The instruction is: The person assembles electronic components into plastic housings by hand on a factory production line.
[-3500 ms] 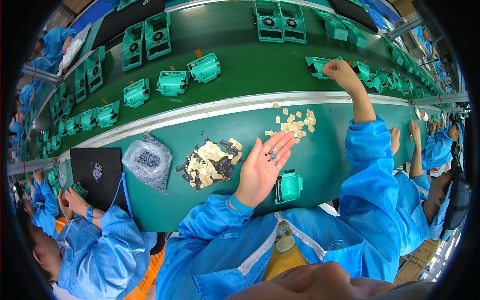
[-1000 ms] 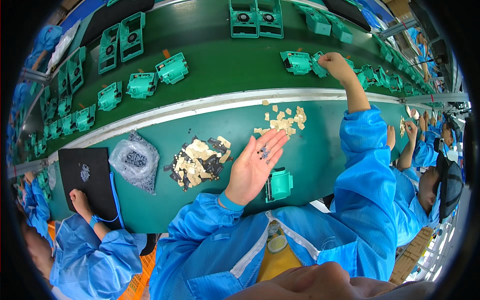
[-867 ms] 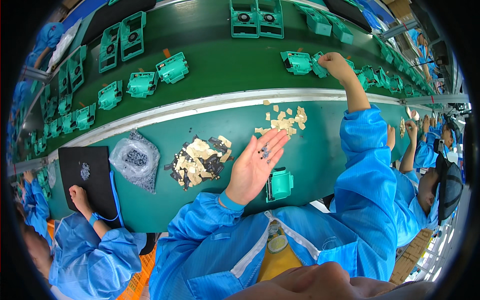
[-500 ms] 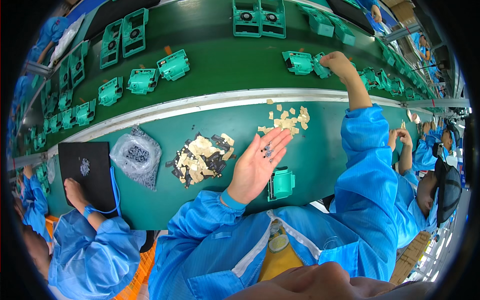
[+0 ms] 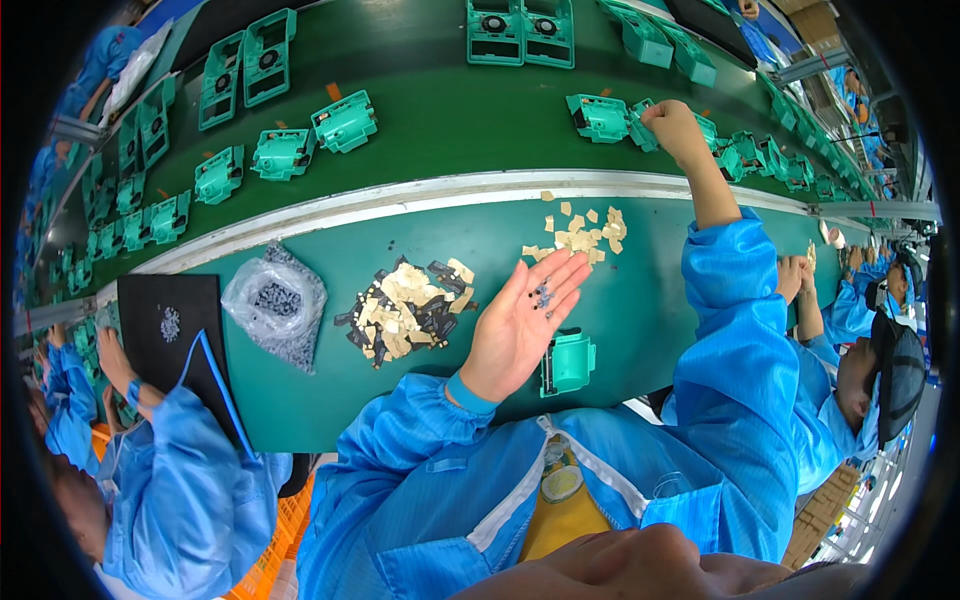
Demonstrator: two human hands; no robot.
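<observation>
My left hand (image 5: pixel 510 340) is palm up with its fingers stretched out, above the near green bench. On that palm lie several small dark and bluish-grey parts (image 5: pixel 542 297), too small to name. Just right of it, a teal plastic housing (image 5: pixel 569 362) rests on the bench. My right hand (image 5: pixel 674 131) reaches out to the far green belt, its fingers pinched together at a teal housing (image 5: pixel 641 127). What sits between those fingertips is hidden. A second teal housing (image 5: pixel 602 120) stands directly to the left of that one.
A pale rail (image 5: pixel 400 205) separates bench and belt. Cream and black scraps (image 5: pixel 405 312) lie left of my left hand, more cream scraps (image 5: pixel 580 236) beyond it. A plastic bag of grey parts (image 5: pixel 276 300) and black mat (image 5: pixel 150 300) lie farther left. Co-workers sit on both sides.
The co-worker on the left has moved a hand off the black mat toward the belt. My own hands hold nearly the same places. The bench things appear slightly shifted.
</observation>
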